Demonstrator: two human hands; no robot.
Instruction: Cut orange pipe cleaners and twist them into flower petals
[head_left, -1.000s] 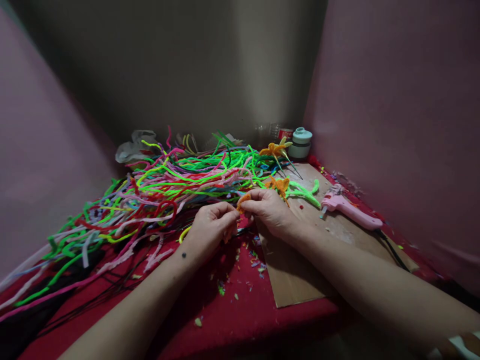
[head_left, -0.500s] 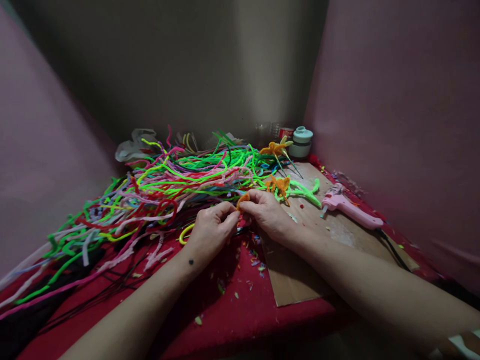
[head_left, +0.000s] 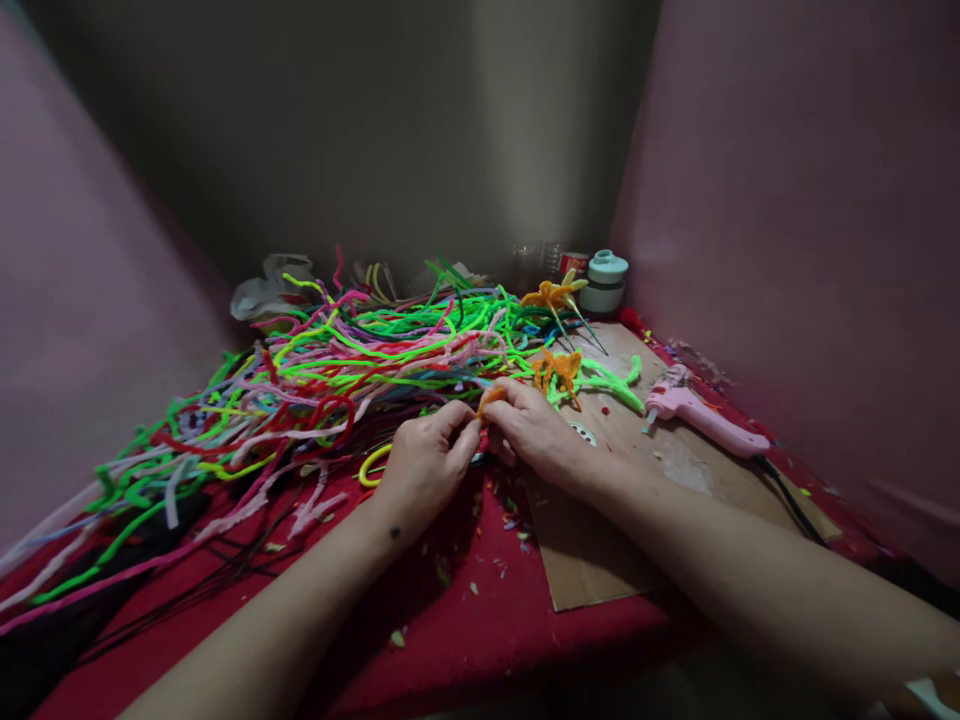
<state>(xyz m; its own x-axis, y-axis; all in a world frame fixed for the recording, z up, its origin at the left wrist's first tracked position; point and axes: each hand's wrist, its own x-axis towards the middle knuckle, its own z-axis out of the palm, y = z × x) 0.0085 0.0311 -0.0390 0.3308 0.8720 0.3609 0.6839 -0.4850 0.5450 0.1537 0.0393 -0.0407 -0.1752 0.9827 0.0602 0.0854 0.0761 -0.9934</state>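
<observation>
A short orange pipe cleaner is pinched between my two hands at the middle of the table. My left hand grips its lower end with thumb and forefinger. My right hand has its fingers closed on the upper part, hiding much of it. Just beyond the right hand lie orange pipe-cleaner pieces and bright green ones. Scissors with a yellow handle lie beside the left hand, partly covered by it.
A large heap of coloured pipe cleaners spreads over the red cloth. On the cardboard rests a pink glue gun with a black cord. Orange flowers on stems and a pale blue bottle stand behind.
Both hands stay together, with the fingers shifting slightly on the orange piece. The right hand has tilted a little, and a white round item with holes now shows beside its wrist.
</observation>
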